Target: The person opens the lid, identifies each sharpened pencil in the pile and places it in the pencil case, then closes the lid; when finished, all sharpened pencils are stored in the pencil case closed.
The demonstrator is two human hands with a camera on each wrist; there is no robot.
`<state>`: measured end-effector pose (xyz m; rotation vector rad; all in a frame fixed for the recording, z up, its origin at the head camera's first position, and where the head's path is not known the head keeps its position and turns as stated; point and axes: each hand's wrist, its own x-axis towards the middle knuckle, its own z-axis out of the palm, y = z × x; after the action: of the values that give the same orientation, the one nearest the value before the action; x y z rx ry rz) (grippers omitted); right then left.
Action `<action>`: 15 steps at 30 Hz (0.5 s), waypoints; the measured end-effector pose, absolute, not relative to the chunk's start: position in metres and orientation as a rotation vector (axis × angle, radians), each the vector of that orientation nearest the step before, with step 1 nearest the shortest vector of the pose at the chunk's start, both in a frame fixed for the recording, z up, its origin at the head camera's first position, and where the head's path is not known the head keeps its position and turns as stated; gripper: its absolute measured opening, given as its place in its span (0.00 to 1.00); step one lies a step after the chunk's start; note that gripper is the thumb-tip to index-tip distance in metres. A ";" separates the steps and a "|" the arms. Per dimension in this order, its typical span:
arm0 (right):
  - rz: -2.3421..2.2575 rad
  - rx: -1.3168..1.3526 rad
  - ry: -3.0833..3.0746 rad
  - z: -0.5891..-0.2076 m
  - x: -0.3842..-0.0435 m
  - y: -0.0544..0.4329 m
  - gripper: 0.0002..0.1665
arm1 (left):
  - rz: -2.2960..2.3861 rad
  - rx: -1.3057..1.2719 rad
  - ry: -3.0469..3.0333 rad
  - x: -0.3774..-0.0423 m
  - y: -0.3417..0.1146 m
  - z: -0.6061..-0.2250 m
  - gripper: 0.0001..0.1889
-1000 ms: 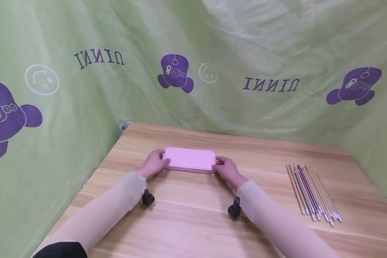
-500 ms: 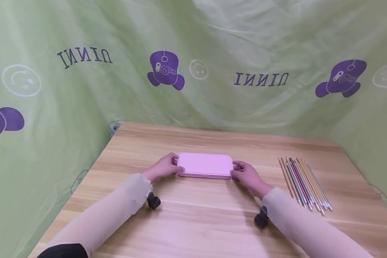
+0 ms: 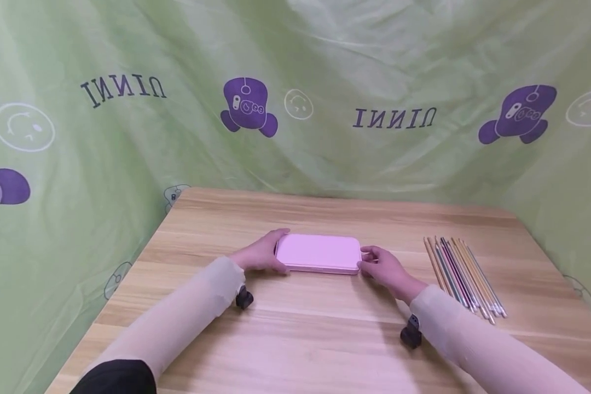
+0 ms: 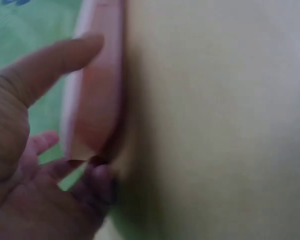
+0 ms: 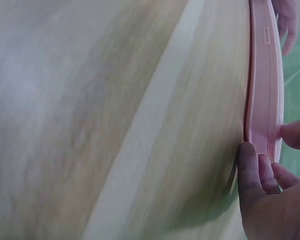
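Observation:
A pink rectangular pencil case [image 3: 319, 253] with a rounded lid lies across the table, its long front side facing me. At its left end is my left hand [image 3: 260, 254], thumb along the front side and index finger at the back corner. The left wrist view shows that thumb over the case's side [image 4: 97, 95] and the other fingers curled by its end. My right hand [image 3: 386, 272] holds the right end. In the right wrist view its thumb [image 5: 296, 135] touches the lid edge while the fingertips [image 5: 248, 155] meet the case's end and lower edge.
A bundle of several pencils [image 3: 465, 279] lies on the wooden table [image 3: 315, 334] to the right, beyond my right hand. Green patterned cloth [image 3: 335, 153] hangs behind the table and down its sides. Each wrist carries a small black camera [image 3: 411, 331].
The case has shifted right, nearer the pencils, with both hands at its ends. My left thumb and index finger have spread wider around its left end. The head view has turned slightly right.

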<state>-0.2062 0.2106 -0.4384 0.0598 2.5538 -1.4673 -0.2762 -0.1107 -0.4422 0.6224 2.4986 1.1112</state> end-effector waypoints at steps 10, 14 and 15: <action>-0.631 -0.682 3.152 -0.430 -0.197 0.192 0.19 | 0.902 0.834 2.586 -0.275 -0.105 -0.445 0.53; -0.309 -1.169 3.223 -0.428 -0.197 0.175 0.10 | 0.914 0.802 2.547 -0.275 -0.103 -0.442 0.50; -0.238 -1.276 3.242 -0.428 -0.198 0.173 0.08 | 0.919 0.790 2.539 -0.276 -0.102 -0.442 0.49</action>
<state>-0.1981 0.1727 -0.4284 -1.2760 3.2424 -0.2379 -0.2759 -0.1022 -0.4418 0.7903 2.5389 0.9185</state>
